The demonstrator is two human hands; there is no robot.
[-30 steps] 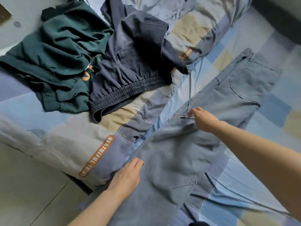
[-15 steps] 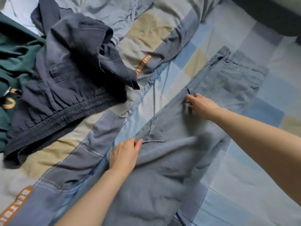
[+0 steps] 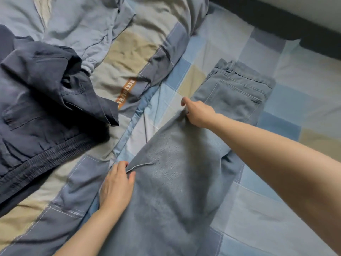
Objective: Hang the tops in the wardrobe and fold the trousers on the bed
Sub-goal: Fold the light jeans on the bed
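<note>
Patchwork-blue bed [image 3: 295,100] beneath jeans [image 3: 171,163], rumpled duvet [image 3: 129,48]

A rumpled patchwork duvet [image 3: 129,52] lies on the checked sheet [image 3: 304,108].

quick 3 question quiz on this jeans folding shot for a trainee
1. True or false: the light blue jeans hang in a wardrobe.
2. Which hand pinches the jeans' edge nearer the waistband: A the left hand, B the right hand?
3. What dark garment lies left of the jeans?

Key: 1 false, they lie on the bed. 2 B. 3 the navy trousers with an elastic waist.
</note>
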